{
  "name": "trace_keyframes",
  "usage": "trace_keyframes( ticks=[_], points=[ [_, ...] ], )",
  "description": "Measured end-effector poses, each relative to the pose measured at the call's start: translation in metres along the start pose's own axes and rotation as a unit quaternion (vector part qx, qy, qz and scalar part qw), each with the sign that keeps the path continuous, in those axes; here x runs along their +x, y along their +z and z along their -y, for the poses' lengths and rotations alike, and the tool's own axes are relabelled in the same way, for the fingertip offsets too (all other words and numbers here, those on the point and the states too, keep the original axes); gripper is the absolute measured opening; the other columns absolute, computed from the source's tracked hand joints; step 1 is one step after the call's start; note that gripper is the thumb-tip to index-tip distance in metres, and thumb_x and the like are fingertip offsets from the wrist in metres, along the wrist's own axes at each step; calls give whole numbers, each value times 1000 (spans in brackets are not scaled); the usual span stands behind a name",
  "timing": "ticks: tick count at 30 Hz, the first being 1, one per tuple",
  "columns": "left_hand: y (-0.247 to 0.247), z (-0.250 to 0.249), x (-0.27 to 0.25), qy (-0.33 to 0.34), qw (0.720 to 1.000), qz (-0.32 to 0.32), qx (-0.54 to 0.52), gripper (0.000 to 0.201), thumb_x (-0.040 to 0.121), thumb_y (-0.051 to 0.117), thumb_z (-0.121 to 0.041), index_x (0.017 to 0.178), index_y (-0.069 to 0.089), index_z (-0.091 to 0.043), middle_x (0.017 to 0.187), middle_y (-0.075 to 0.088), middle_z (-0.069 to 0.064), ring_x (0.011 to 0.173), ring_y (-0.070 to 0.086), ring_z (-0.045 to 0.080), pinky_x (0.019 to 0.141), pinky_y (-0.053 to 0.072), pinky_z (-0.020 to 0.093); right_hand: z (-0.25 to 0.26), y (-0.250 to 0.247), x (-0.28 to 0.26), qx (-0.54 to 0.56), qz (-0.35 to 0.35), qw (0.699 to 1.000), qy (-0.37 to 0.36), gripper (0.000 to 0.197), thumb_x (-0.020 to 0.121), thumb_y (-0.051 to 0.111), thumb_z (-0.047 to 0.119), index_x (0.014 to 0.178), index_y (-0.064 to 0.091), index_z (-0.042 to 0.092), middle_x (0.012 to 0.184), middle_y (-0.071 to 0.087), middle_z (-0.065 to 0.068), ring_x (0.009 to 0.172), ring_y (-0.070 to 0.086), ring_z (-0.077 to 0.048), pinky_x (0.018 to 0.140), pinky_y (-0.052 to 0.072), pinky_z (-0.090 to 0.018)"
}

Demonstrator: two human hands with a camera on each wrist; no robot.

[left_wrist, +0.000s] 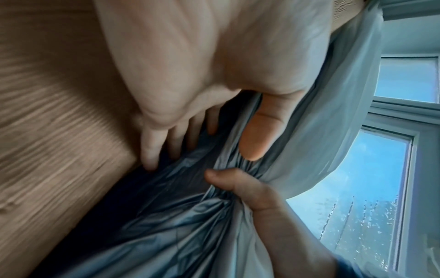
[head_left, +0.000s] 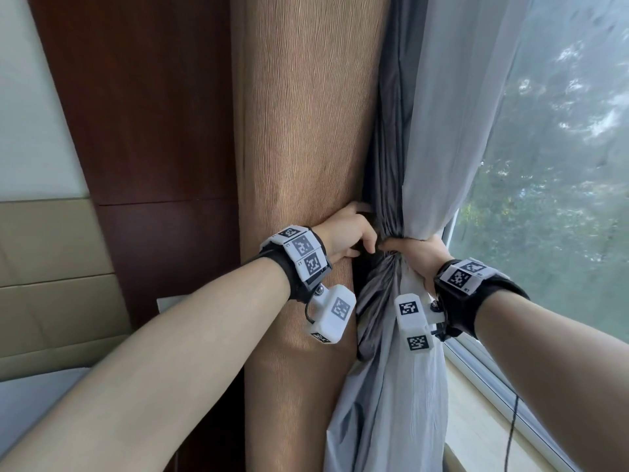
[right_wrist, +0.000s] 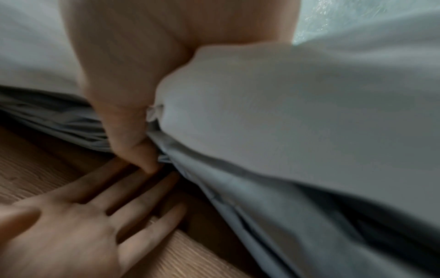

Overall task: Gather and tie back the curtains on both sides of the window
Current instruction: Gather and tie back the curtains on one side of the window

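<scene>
A brown textured curtain point(head_left: 299, 131) hangs at centre, with dark grey lining point(head_left: 388, 165) and a white sheer curtain point(head_left: 452, 97) to its right. My right hand point(head_left: 412, 250) grips the grey and white fabric bunched together at waist height; its thumb point(left_wrist: 228, 180) wraps the gathered folds, and in the right wrist view this hand point(right_wrist: 123, 112) holds white cloth. My left hand point(head_left: 350, 233) is open, its straight fingers point(left_wrist: 152, 150) pushed into the dark gap between the brown curtain and the grey lining. The left hand point(right_wrist: 83, 225) lies spread against the brown fabric. No tie-back is visible.
A dark wood wall panel point(head_left: 143, 114) stands left of the curtains, with a beige padded headboard point(head_left: 51, 284) below it. The window glass point(head_left: 561, 165) and its sill point(head_left: 476, 420) are on the right, and a black cable point(head_left: 512, 427) hangs over the sill.
</scene>
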State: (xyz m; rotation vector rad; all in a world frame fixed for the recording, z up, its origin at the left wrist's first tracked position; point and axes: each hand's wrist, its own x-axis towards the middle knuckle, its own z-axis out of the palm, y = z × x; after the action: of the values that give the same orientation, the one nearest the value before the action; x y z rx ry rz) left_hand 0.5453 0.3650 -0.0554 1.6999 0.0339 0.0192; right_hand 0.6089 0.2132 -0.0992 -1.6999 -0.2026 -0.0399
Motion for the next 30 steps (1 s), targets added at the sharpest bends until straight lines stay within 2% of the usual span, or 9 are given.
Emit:
trace_keyframes(
  ticks=[3, 6, 8, 10, 14, 18, 22, 26, 30],
  points=[
    [6, 0, 0, -8, 1000, 18, 0, 105, 48, 57, 5, 150, 45, -19, 145, 57, 10, 138, 48, 32, 117, 37, 57, 2, 0, -3, -18, 38, 999, -12, 41, 70, 92, 11, 106, 74, 16, 100, 78, 1, 92, 72, -15, 76, 54, -28],
    [12, 1, 0, 8, 999, 41, -4, 95, 44, 56, 4, 139, 55, -7, 138, 63, 21, 131, 57, 37, 112, 45, 57, 3, -1, -4, -10, 43, 999, -10, 35, 71, 86, 0, 101, 77, 12, 98, 80, -5, 94, 75, -22, 81, 58, -33],
    [14, -2, -2, 20, 999, 43, 1, 91, 44, 57, 3, 135, 56, 3, 126, 64, 28, 121, 61, 37, 109, 50, 55, 5, -1, -5, -6, 35, 999, -9, 30, 72, 85, -2, 96, 75, 12, 94, 79, -4, 90, 74, -23, 78, 58, -32],
    [14, -4, -2, 23, 999, 44, 8, 91, 45, 59, 3, 136, 54, 8, 114, 61, 22, 110, 59, 34, 105, 53, 52, 5, -1, -5, -2, 33, 999, -20, 27, 74, 84, -3, 89, 72, 16, 89, 76, -1, 85, 72, -20, 76, 58, -31],
    [11, -6, -4, 14, 998, 55, 13, 85, 52, 60, 6, 135, 61, -11, 124, 62, 16, 111, 58, 29, 105, 54, 51, 4, -2, -5, 1, 32, 999, -30, 27, 74, 83, -2, 85, 72, 20, 91, 77, -1, 97, 73, -25, 93, 60, -43],
    [10, -4, -5, 10, 998, 62, 32, 80, 67, 56, 14, 135, 63, -28, 140, 63, 9, 131, 55, 32, 105, 52, 55, 5, -2, -3, -10, 35, 999, -15, 29, 69, 86, 1, 90, 75, 17, 97, 79, -8, 100, 74, -30, 98, 59, -50],
    [12, -3, -3, 9, 999, 37, 19, 93, 46, 58, 2, 136, 58, -22, 137, 62, 9, 131, 52, 32, 109, 45, 59, 5, 1, -5, -1, 44, 999, -11, 29, 68, 86, 3, 92, 74, 15, 98, 79, -10, 95, 75, -28, 94, 61, -46],
    [10, 2, 6, -3, 1000, -2, -12, 89, 41, 61, 1, 129, 51, -8, 137, 58, 18, 131, 52, 34, 110, 45, 57, 6, 0, -8, 7, 59, 998, -23, 26, 77, 84, 1, 91, 73, 20, 94, 78, -2, 92, 73, -20, 94, 58, -42],
    [7, 6, 8, -7, 1000, 5, -30, 74, 42, 62, 1, 113, 52, -18, 142, 57, 12, 135, 48, 31, 115, 40, 56, 6, -1, -9, 14, 96, 995, -12, 46, 68, 90, 10, 112, 77, 15, 106, 81, -3, 105, 75, -26, 104, 56, -49]
  ],
)
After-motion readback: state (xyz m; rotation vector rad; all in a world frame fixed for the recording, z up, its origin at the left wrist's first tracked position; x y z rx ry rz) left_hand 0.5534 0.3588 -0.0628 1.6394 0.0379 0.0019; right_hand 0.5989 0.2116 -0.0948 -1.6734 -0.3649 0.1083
